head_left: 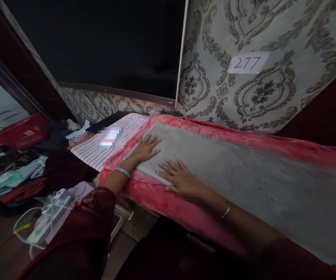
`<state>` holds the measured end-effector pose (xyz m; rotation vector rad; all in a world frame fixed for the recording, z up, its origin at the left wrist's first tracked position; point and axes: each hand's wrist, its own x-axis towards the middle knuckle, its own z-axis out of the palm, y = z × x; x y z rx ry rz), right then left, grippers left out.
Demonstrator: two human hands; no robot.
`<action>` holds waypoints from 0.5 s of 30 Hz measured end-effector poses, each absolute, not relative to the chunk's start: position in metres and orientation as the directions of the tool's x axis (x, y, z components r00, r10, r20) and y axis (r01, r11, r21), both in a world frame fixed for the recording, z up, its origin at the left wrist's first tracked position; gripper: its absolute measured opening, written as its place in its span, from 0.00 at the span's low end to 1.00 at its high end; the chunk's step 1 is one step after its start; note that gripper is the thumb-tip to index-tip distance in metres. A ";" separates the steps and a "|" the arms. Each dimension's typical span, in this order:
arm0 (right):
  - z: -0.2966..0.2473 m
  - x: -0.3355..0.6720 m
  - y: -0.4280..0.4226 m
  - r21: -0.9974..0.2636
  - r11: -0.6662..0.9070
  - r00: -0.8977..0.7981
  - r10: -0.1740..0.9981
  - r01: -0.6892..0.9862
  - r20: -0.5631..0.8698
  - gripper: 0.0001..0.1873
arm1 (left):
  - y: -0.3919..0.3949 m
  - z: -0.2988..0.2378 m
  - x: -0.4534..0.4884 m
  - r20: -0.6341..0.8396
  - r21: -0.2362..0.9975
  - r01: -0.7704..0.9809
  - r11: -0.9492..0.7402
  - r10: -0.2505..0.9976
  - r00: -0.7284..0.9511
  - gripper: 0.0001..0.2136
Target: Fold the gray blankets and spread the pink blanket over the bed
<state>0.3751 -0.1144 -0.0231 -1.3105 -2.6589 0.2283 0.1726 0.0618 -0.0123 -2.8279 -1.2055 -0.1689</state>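
A long grey piece of plush fabric (238, 167) lies spread out on a pink-red fleece blanket (150, 196). Near the left end of the grey fabric, my left hand (146, 149) rests flat with its fingers apart. My right hand (178, 178) lies to the right of it and nearer to me, palm down on the same fabric, fingers spread. Neither hand grips anything. Left of the blanket is a striped cloth (132, 123), and on it a bright, blurred-out object (110, 138) whose kind I cannot make out.
A large dark television (112, 42) hangs above the surface. Patterned wallpaper carries a paper label (248, 63) reading 277. At the left are a red bag (29, 132), piled clothes (18, 179) and a white power strip (51, 216) with trailing cables.
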 end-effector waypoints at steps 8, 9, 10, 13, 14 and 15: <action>-0.017 0.378 -0.140 -0.410 0.638 -0.694 0.720 0.652 0.016 0.36 | 0.066 -0.024 0.167 0.166 0.007 0.733 -0.680 0.724 0.670 0.28; -0.012 0.381 -0.137 -0.446 0.634 -0.700 0.713 0.632 0.022 0.36 | 0.065 -0.022 0.167 0.162 0.006 0.736 -0.677 0.726 0.668 0.28; -0.006 0.385 -0.132 -0.466 0.621 -0.688 0.725 0.630 0.037 0.35 | 0.065 -0.020 0.167 0.159 0.003 0.739 -0.673 0.730 0.664 0.28; 0.004 0.403 -0.107 -0.397 0.501 -0.513 0.854 0.769 0.084 0.33 | 0.063 -0.016 0.166 0.153 -0.018 0.749 -0.663 0.738 0.657 0.28; 0.004 0.410 -0.098 -0.342 0.441 -0.438 0.894 0.830 0.088 0.32 | 0.063 -0.015 0.166 0.150 -0.027 0.749 -0.662 0.738 0.658 0.28; 0.003 0.416 -0.090 -0.288 0.391 -0.383 0.920 0.874 0.085 0.32 | 0.063 -0.014 0.166 0.148 -0.035 0.749 -0.662 0.738 0.659 0.28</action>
